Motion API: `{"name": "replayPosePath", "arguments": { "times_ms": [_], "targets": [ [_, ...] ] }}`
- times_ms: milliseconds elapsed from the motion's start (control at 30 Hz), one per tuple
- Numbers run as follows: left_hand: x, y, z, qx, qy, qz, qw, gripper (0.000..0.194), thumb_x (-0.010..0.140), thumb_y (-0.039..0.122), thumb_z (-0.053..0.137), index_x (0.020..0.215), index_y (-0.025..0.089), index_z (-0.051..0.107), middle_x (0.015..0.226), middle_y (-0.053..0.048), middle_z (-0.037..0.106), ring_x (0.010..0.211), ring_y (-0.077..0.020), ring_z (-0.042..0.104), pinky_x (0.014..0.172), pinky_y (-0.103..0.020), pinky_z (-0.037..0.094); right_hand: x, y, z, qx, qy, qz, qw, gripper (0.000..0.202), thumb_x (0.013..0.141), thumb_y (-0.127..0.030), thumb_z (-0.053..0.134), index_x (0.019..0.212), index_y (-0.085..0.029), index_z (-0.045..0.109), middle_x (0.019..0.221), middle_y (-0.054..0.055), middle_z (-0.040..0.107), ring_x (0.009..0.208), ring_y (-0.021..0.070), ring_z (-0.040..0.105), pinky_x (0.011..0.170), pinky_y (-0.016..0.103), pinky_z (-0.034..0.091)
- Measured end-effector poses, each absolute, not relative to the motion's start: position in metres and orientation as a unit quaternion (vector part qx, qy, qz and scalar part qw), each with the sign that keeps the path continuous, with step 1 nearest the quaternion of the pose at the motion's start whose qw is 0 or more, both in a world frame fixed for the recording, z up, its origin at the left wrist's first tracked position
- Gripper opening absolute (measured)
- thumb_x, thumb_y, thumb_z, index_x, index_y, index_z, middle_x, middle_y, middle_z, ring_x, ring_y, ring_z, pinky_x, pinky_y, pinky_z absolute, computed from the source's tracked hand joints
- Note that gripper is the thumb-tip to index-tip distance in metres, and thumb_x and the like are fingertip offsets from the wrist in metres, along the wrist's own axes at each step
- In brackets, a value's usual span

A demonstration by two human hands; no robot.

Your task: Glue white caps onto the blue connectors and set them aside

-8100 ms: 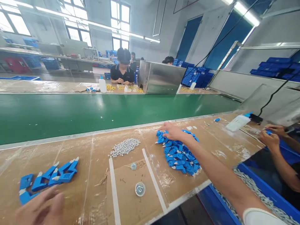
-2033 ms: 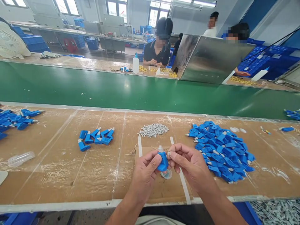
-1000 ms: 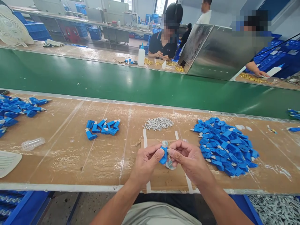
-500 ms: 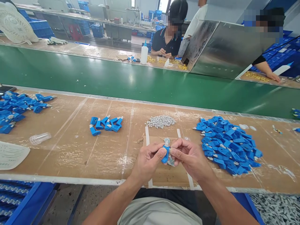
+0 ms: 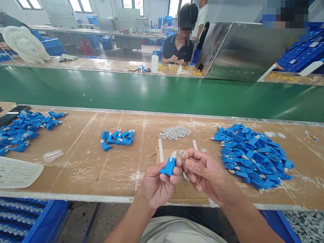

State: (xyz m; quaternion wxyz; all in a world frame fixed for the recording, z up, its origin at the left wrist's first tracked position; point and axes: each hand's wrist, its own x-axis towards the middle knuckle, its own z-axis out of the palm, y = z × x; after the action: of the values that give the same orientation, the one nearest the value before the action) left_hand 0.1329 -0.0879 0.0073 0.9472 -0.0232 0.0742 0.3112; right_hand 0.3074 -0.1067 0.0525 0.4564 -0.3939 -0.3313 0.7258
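Note:
My left hand (image 5: 158,187) grips a small blue plastic part (image 5: 169,166) with a white tip, its wide face turned up. Close beside it, my right hand (image 5: 211,173) has thumb and forefinger pinched together. Whatever sits in that pinch, if anything, is too small to make out. Both hands are above a cardboard patch edged by white tape strips (image 5: 161,150). Just beyond them lies a heap of small grey pieces (image 5: 174,132). A large pile of similar blue parts (image 5: 253,157) is at the right, and a small group of blue parts (image 5: 118,137) lies to the left.
More blue parts (image 5: 25,128) are heaped at the far left, near a clear plastic tube (image 5: 53,155) and a paper sheet (image 5: 20,172). A green conveyor belt (image 5: 141,89) crosses behind the table. Beyond it a co-worker (image 5: 178,47) sits near a white bottle (image 5: 155,62).
The blue part has been turned in my left hand so its wide face shows. My right fingers have come slightly away from it. The camera view has tilted up a little.

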Motion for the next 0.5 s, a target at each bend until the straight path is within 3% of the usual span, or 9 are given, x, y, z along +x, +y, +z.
{"name": "replayPosePath", "arguments": {
  "times_ms": [100, 200, 333, 500],
  "targets": [
    [0.134, -0.089, 0.007, -0.030, 0.071, 0.314, 0.946, 0.015, 0.087, 0.012, 0.059, 0.097, 0.004, 0.067, 0.077, -0.010, 0.066, 0.063, -0.0056, 0.064, 0.048, 0.004, 0.046, 0.304, -0.108, 0.053, -0.404, -0.335, 0.714, 0.464, 0.030, 0.081, -0.040, 0.082, 0.097, -0.019, 0.066, 0.084, 0.000, 0.063, 0.051, 0.0040, 0.047, 0.036, 0.010, 0.044],
    [0.134, -0.088, 0.006, -0.018, 0.079, 0.316, 0.945, 0.016, 0.084, 0.013, 0.065, 0.095, 0.003, 0.068, 0.075, -0.009, 0.066, 0.062, -0.0047, 0.065, 0.049, 0.005, 0.045, 0.300, -0.106, 0.051, -0.433, -0.367, 0.679, 0.466, 0.039, 0.080, -0.044, 0.082, 0.107, -0.020, 0.068, 0.079, 0.000, 0.062, 0.050, 0.0055, 0.047, 0.034, 0.013, 0.042],
    [0.136, -0.088, 0.004, 0.069, 0.163, 0.355, 0.918, 0.019, 0.082, 0.021, 0.073, 0.089, 0.003, 0.071, 0.074, -0.009, 0.069, 0.062, -0.0094, 0.068, 0.048, -0.003, 0.050, 0.298, -0.105, 0.043, -0.448, -0.419, 0.660, 0.434, 0.044, 0.082, -0.051, 0.078, 0.109, -0.017, 0.070, 0.068, 0.001, 0.062, 0.054, 0.0091, 0.055, 0.039, 0.014, 0.038],
    [0.142, -0.099, 0.002, 0.197, 0.238, 0.404, 0.861, 0.030, 0.082, 0.034, 0.075, 0.079, 0.004, 0.072, 0.066, -0.008, 0.067, 0.054, -0.0092, 0.064, 0.047, -0.011, 0.049, 0.298, -0.111, 0.030, -0.455, -0.418, 0.665, 0.420, 0.038, 0.084, -0.049, 0.076, 0.105, -0.018, 0.074, 0.075, 0.004, 0.068, 0.058, 0.0113, 0.058, 0.048, 0.020, 0.037]
  ]
}}
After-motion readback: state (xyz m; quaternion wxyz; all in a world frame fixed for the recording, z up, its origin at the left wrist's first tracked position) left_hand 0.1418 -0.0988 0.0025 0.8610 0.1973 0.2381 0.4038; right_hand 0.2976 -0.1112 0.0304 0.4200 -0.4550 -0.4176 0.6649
